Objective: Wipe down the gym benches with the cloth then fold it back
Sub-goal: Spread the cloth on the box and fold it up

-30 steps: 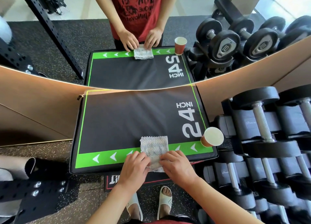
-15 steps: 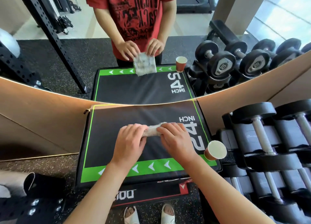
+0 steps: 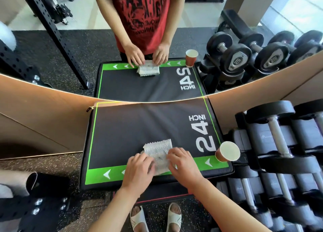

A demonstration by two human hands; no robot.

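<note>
A white textured cloth (image 3: pixel 158 150) lies folded on the near part of a black padded box with green borders (image 3: pixel 132 127), marked 24 INCH. My left hand (image 3: pixel 139 169) rests on the cloth's near left side with fingers curled over its edge. My right hand (image 3: pixel 183 163) pinches the cloth's right edge. The near half of the cloth is hidden under both hands.
An orange paper cup (image 3: pixel 227 152) stands at the box's near right corner. A rack of black dumbbells (image 3: pixel 279 144) fills the right side. A mirror (image 3: pixel 157 39) behind the box reflects the person, cloth and cup. Dark equipment (image 3: pixel 35 205) stands at the lower left.
Both hands drew the cloth back from the middle of the box to its near edge. The cloth, bunched half a second ago, now lies flat and folded.
</note>
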